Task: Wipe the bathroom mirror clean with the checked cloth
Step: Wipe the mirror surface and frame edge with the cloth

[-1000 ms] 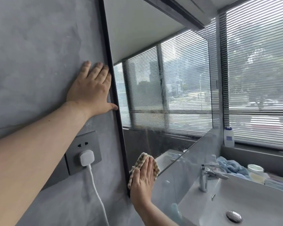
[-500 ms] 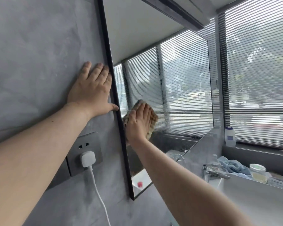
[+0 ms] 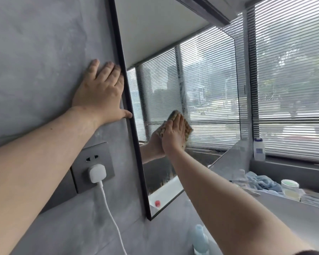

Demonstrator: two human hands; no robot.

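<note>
White worktop (image 3: 284, 216), lower right. At far end: crumpled light-blue towel (image 3: 260, 182), squat clear jar with white lid (image 3: 289, 186) just beside. Grey window ledge (image 3: 293, 162) behind: upright white plastic bottle with blue label (image 3: 259, 150).

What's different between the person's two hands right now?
The left hand lies flat on the grey wall, bare; the right hand presses the checked cloth against the mirror. The left hand sits higher, beside the mirror's black frame; the right hand is lower, on the glass. Both have straight fingers.
</note>
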